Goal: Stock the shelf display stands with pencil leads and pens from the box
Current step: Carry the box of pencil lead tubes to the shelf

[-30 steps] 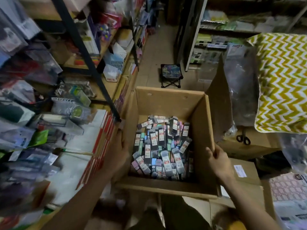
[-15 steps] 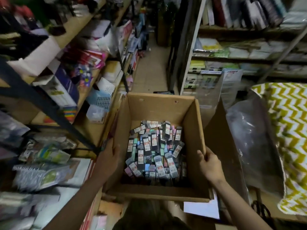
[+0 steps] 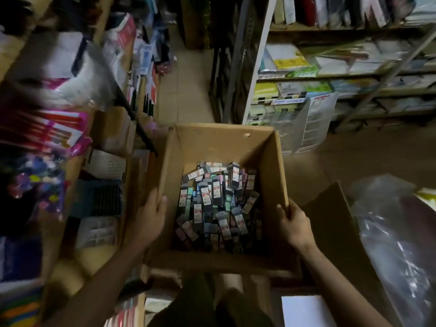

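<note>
Shelves (image 3: 330,74) crowd both sides of a narrow tiled aisle (image 3: 186,86), open ahead. The box (image 3: 224,147) fills the middle, its left wall near the left shelf edge. Left hand (image 3: 148,220) and right hand (image 3: 295,226) grip its side walls. Lead cases (image 3: 214,201) lie jumbled inside, dark and pastel.

Dim shop aisle, tan tiled floor (image 3: 188,90); stocked shelving (image 3: 330,74) both sides.

ZEBRA | red print | clear display stand (image 3: 316,121) top panel
</note>
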A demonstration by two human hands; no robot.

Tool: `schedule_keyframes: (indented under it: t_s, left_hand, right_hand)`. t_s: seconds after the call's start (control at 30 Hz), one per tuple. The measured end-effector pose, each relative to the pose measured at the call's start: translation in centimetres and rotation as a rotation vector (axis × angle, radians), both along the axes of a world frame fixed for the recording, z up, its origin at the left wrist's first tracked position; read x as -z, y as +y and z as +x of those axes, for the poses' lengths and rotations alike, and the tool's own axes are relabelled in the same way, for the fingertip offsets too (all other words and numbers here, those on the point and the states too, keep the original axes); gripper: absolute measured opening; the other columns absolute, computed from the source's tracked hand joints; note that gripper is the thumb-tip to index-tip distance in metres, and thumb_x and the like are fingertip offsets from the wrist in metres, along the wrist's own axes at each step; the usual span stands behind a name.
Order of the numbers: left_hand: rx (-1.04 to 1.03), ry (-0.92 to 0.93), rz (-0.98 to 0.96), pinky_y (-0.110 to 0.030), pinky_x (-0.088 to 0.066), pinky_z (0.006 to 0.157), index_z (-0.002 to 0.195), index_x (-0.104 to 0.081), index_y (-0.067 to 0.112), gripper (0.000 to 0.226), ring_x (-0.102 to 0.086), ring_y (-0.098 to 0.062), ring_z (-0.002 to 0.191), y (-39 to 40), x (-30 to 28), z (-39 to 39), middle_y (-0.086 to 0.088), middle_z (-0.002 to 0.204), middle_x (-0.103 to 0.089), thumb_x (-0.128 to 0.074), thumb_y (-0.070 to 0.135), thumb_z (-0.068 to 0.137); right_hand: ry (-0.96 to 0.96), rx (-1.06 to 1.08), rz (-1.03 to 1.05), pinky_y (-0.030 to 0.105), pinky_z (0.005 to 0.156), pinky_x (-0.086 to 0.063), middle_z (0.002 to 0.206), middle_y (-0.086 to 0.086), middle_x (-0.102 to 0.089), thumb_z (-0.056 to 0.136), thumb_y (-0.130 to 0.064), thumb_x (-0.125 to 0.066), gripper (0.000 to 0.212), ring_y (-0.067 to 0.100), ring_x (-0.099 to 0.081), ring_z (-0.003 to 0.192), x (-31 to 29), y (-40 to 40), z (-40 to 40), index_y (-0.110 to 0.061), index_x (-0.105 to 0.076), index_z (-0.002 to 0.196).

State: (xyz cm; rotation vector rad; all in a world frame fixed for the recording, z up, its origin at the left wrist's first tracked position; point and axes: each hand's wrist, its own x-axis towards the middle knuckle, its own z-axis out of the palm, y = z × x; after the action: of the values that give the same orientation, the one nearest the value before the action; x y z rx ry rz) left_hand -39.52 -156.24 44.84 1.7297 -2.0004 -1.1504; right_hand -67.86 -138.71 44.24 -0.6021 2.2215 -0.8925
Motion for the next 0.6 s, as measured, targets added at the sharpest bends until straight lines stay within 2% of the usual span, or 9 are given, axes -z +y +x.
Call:
schedule_keyframes:
  t_s: [0.13, 0.17, 0.27, 0.33, 0.43, 0.5, 0.53, 0.57, 0.6]
  left_hand:
    - [0.021, 0.004, 0.015, -0.029, -0.040, 0.063, 0.136, -0.042, 0.009, 0.038, -0.053, -0.021, 0.074, -7.4, -0.5, -3.0, -0.008, 0.089, -0.057, -0.037, 0.029, 0.104]
    - [0.017, 0.002, 0.020, -0.029, -0.041, 0.063, 0.136, -0.041, 0.010, 0.038, -0.053, -0.022, 0.073, -8.8, -0.7, -3.8, -0.011, 0.090, -0.058, -0.037, 0.029, 0.104]
    - [0.027, 0.015, -0.004, -0.022, -0.035, 0.048, 0.119, -0.047, 0.018, 0.020, -0.047, -0.016, 0.057, -12.6, -1.1, -6.2, -0.006, 0.071, -0.050, -0.036, 0.027, 0.104]
    - [-0.002, 0.021, -0.033, -0.022, -0.032, 0.046, 0.110, -0.047, 0.018, 0.013, -0.045, -0.014, 0.054, -15.0, -1.0, -7.7, -0.003, 0.067, -0.047, -0.037, 0.024, 0.104]
    - [-0.083, -0.004, -0.046, -0.029, -0.039, 0.055, 0.129, -0.048, 0.011, 0.033, -0.053, -0.020, 0.066, -18.1, -0.5, -9.2, -0.007, 0.080, -0.056, -0.038, 0.029, 0.103]
    - [-0.141, -0.017, -0.036, -0.026, -0.038, 0.057, 0.142, -0.040, 0.013, 0.044, -0.048, -0.009, 0.065, -19.9, -0.2, -10.0, 0.001, 0.084, -0.057, -0.038, 0.034, 0.103]
    - [-0.170, -0.022, -0.024, -0.023, -0.034, 0.056, 0.145, -0.037, 0.015, 0.047, -0.042, -0.002, 0.063, -20.7, -0.1, -10.3, -0.001, 0.088, -0.059, -0.038, 0.035, 0.103]
    - [-0.194, -0.023, -0.013, -0.023, -0.032, 0.056, 0.147, -0.034, 0.019, 0.049, -0.042, -0.001, 0.064, -21.5, 0.1, -10.6, -0.010, 0.097, -0.062, -0.038, 0.037, 0.102]
    - [-0.219, -0.014, -0.014, -0.024, -0.035, 0.059, 0.148, -0.033, 0.022, 0.049, -0.049, -0.007, 0.067, -22.5, 0.5, -10.8, -0.019, 0.107, -0.063, -0.038, 0.037, 0.102]
  right_hand:
    - [0.027, 0.002, -0.024, 0.015, 0.052, -0.043, 0.102, 0.000, -0.066, 0.102, -0.026, -0.048, 0.039, 0.001, -0.054, 0.064, -1.0, -6.4, -2.5, -0.017, -0.047, 0.139]
    - [0.032, -0.004, -0.026, 0.015, 0.053, -0.043, 0.105, 0.002, -0.066, 0.102, -0.026, -0.048, 0.039, 0.001, -0.054, 0.066, -1.3, -7.8, -3.4, -0.017, -0.048, 0.139]
    - [0.043, -0.041, -0.035, 0.030, 0.068, -0.055, 0.113, 0.008, -0.066, 0.102, -0.025, -0.048, 0.040, 0.018, -0.065, 0.083, -1.8, -12.4, -6.0, -0.014, -0.047, 0.140]
    - [0.045, -0.071, -0.034, 0.036, 0.075, -0.055, 0.115, 0.010, -0.066, 0.102, -0.024, -0.047, 0.039, 0.026, -0.067, 0.093, -2.0, -15.4, -7.8, -0.013, -0.048, 0.140]
    - [0.029, -0.140, -0.046, 0.025, 0.061, -0.053, 0.103, 0.007, -0.067, 0.102, -0.024, -0.046, 0.034, 0.016, -0.065, 0.079, -2.2, -19.9, -10.6, -0.010, -0.052, 0.133]
    - [0.026, -0.198, -0.039, 0.018, 0.055, -0.048, 0.099, 0.006, -0.066, 0.102, -0.024, -0.046, 0.034, 0.013, -0.065, 0.077, -2.3, -23.2, -12.3, -0.009, -0.051, 0.133]
    - [0.033, -0.220, -0.028, 0.018, 0.055, -0.049, 0.099, 0.007, -0.067, 0.102, -0.024, -0.046, 0.035, 0.014, -0.066, 0.077, -2.3, -24.8, -13.0, -0.011, -0.050, 0.134]
    - [0.024, -0.238, -0.027, 0.018, 0.054, -0.049, 0.098, 0.005, -0.068, 0.102, -0.024, -0.046, 0.034, 0.013, -0.067, 0.075, -2.3, -26.3, -13.5, -0.013, -0.049, 0.134]
    - [0.013, -0.260, -0.035, 0.017, 0.052, -0.050, 0.095, 0.003, -0.068, 0.102, -0.024, -0.046, 0.032, 0.010, -0.068, 0.071, -2.1, -27.7, -14.1, -0.015, -0.049, 0.133]
